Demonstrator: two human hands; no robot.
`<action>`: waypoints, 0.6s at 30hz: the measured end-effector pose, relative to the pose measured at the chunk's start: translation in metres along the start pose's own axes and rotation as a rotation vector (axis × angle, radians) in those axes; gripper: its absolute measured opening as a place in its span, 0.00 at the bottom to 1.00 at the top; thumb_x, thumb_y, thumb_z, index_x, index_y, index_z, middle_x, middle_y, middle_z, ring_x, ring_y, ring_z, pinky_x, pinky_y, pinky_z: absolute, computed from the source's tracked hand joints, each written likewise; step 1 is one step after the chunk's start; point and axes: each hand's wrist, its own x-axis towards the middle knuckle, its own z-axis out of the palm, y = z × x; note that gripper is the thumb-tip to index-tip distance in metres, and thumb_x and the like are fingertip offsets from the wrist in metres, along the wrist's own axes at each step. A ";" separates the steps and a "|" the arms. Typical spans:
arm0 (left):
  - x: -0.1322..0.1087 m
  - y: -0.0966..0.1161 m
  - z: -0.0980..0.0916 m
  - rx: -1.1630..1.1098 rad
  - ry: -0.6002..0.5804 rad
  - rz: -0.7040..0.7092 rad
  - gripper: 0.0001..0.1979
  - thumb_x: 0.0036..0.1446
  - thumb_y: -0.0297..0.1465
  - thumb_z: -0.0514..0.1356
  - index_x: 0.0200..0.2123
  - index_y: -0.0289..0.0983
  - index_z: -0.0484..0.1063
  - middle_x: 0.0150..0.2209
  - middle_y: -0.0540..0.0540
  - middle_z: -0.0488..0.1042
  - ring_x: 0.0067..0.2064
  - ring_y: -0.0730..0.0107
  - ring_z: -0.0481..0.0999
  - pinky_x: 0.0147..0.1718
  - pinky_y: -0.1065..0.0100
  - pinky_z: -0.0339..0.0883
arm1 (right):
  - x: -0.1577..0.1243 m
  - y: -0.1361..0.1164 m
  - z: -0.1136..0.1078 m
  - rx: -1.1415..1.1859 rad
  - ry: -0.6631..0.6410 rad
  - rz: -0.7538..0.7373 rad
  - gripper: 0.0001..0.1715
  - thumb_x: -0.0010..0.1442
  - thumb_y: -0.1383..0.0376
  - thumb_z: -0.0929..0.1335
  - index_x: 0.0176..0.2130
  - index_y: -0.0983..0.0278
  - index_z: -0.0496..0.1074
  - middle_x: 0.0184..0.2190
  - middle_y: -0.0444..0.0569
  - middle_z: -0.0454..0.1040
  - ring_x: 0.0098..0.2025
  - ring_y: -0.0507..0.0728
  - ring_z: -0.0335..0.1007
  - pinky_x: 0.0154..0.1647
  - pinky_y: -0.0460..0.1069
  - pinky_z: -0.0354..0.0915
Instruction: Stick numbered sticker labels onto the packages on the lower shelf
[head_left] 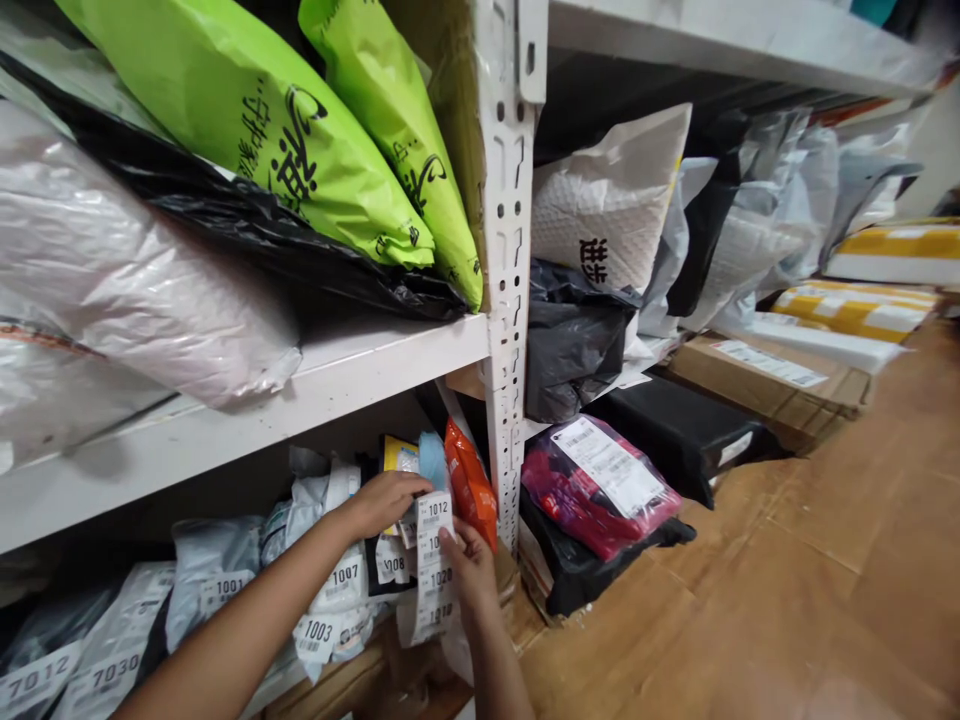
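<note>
A long white strip of number labels (433, 575), the top one reading 1012, hangs upright in front of the lower shelf. My right hand (474, 565) is closed on its right edge, thumb across the front. At the strip's top edge, the fingers of my left hand (390, 502) are pressed together in a pinch; their tips are partly hidden. Just behind are a light blue packet (433, 458), a yellow packet (399, 455) and an orange bag (472, 480). Left of the strip, bagged parcels bear labels such as 1008 (394, 562), 1007 (345, 580) and 1003 (315, 637).
A white perforated shelf post (510, 300) rises right of my hands. Green bags (300, 150) overhang the upper shelf's edge (390, 365). On the right, a pink-and-red parcel (600, 485), a black parcel (675, 430) and a cardboard box (765, 380) lie low beside the wooden-looking floor (750, 600).
</note>
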 end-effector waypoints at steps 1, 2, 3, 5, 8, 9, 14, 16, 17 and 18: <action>0.002 0.002 -0.002 0.000 0.000 -0.028 0.17 0.61 0.26 0.44 0.47 0.41 0.68 0.39 0.49 0.75 0.42 0.70 0.74 0.43 0.71 0.66 | 0.002 0.002 -0.001 -0.025 0.043 -0.019 0.32 0.35 0.46 0.76 0.32 0.66 0.73 0.23 0.47 0.76 0.26 0.55 0.70 0.32 0.50 0.65; 0.005 0.004 -0.003 0.008 -0.001 -0.058 0.16 0.63 0.30 0.44 0.48 0.42 0.67 0.39 0.49 0.75 0.43 0.69 0.74 0.43 0.70 0.66 | 0.004 0.004 -0.002 -0.042 0.080 -0.039 0.30 0.35 0.45 0.75 0.29 0.66 0.73 0.24 0.48 0.76 0.27 0.56 0.70 0.33 0.50 0.65; 0.007 0.007 -0.003 0.024 -0.004 -0.086 0.16 0.63 0.35 0.44 0.48 0.43 0.67 0.40 0.49 0.74 0.43 0.67 0.73 0.43 0.67 0.66 | 0.006 0.005 -0.003 -0.052 0.106 -0.053 0.30 0.34 0.45 0.75 0.27 0.66 0.73 0.24 0.49 0.77 0.28 0.56 0.70 0.33 0.50 0.65; 0.012 0.015 0.001 0.069 -0.016 -0.130 0.16 0.61 0.43 0.48 0.45 0.43 0.68 0.42 0.47 0.72 0.44 0.61 0.73 0.45 0.61 0.65 | 0.008 0.004 -0.004 -0.065 0.137 -0.071 0.30 0.33 0.45 0.75 0.27 0.66 0.74 0.26 0.50 0.77 0.30 0.57 0.70 0.34 0.50 0.65; 0.019 0.025 0.008 0.119 -0.028 -0.199 0.15 0.61 0.42 0.49 0.44 0.41 0.67 0.44 0.44 0.70 0.46 0.57 0.72 0.48 0.55 0.63 | 0.010 0.003 -0.003 -0.098 0.197 -0.089 0.30 0.32 0.45 0.75 0.27 0.67 0.75 0.25 0.49 0.76 0.29 0.55 0.67 0.33 0.49 0.64; 0.021 0.027 0.011 0.130 -0.031 -0.226 0.15 0.61 0.41 0.48 0.44 0.41 0.67 0.44 0.44 0.70 0.46 0.57 0.72 0.48 0.55 0.63 | 0.010 0.002 -0.002 -0.109 0.223 -0.089 0.29 0.32 0.45 0.74 0.25 0.67 0.74 0.22 0.47 0.74 0.26 0.54 0.65 0.30 0.48 0.62; 0.032 0.039 0.016 0.196 -0.060 -0.375 0.17 0.62 0.37 0.44 0.47 0.38 0.67 0.45 0.38 0.70 0.45 0.50 0.73 0.44 0.48 0.66 | 0.011 0.002 0.002 -0.133 0.305 -0.062 0.32 0.32 0.40 0.72 0.15 0.62 0.58 0.13 0.37 0.54 0.19 0.47 0.44 0.20 0.46 0.48; 0.036 0.041 0.015 0.215 -0.081 -0.419 0.19 0.62 0.36 0.43 0.49 0.38 0.66 0.45 0.37 0.70 0.45 0.48 0.74 0.43 0.46 0.66 | 0.011 0.003 0.002 -0.142 0.299 -0.059 0.34 0.33 0.38 0.70 0.15 0.61 0.55 0.13 0.36 0.52 0.19 0.47 0.43 0.20 0.46 0.48; 0.038 0.042 0.015 0.220 -0.093 -0.434 0.19 0.61 0.36 0.43 0.50 0.38 0.66 0.46 0.36 0.70 0.45 0.47 0.74 0.42 0.46 0.66 | 0.011 0.004 0.002 -0.150 0.290 -0.058 0.34 0.34 0.37 0.69 0.15 0.61 0.55 0.13 0.36 0.52 0.19 0.47 0.43 0.21 0.46 0.48; 0.040 0.042 0.014 0.223 -0.107 -0.445 0.19 0.61 0.36 0.42 0.50 0.38 0.65 0.46 0.36 0.70 0.45 0.47 0.74 0.42 0.46 0.67 | 0.012 0.004 0.001 -0.161 0.277 -0.060 0.34 0.35 0.36 0.68 0.15 0.61 0.54 0.13 0.36 0.52 0.19 0.47 0.43 0.21 0.46 0.49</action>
